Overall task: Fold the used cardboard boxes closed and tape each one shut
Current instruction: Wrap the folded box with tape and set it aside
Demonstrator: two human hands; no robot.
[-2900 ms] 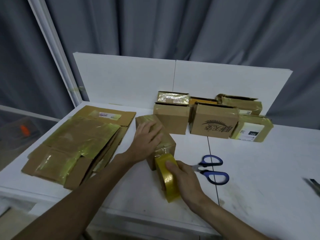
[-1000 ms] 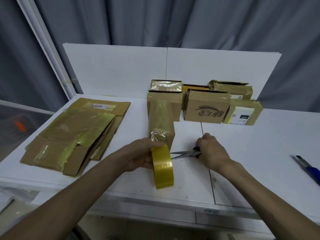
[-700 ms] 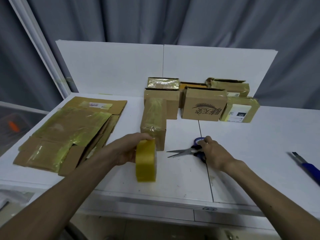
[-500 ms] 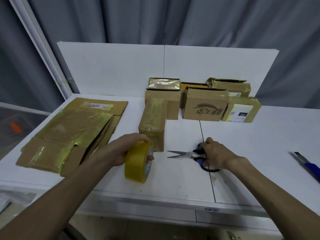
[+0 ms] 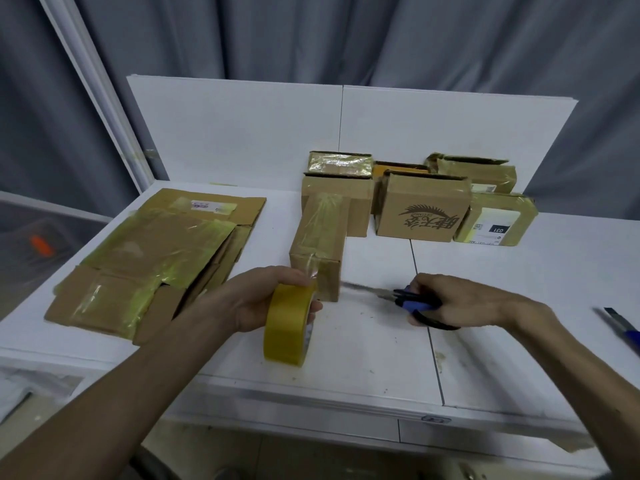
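Tape roll [image 5: 287,323], tilted half a second ago, now stands edge-on in the left hand [image 5: 254,303], fingers curled round it at the near end of the taped box [image 5: 320,233]. The right hand [image 5: 464,299] grips the scissors [image 5: 410,299], blurred blades pointing left at that end. The box lies on the bench [image 5: 519,282], long axis running away from the person.
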